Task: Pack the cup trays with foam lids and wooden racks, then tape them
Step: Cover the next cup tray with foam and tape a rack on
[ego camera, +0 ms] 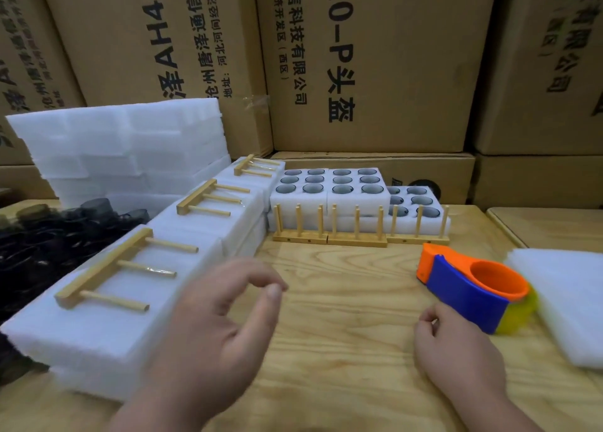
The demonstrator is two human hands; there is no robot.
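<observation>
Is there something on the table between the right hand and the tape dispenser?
Nothing visible. The right hand lies on the bare wooden table, directly beside the near end of the tape dispenser, with only a small strip of table between them.

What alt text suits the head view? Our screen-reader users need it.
Both hands, left hand and right hand, hover empty over a wooden table beside a tape dispenser. Packed foam trays topped with wooden racks line the left.
</observation>
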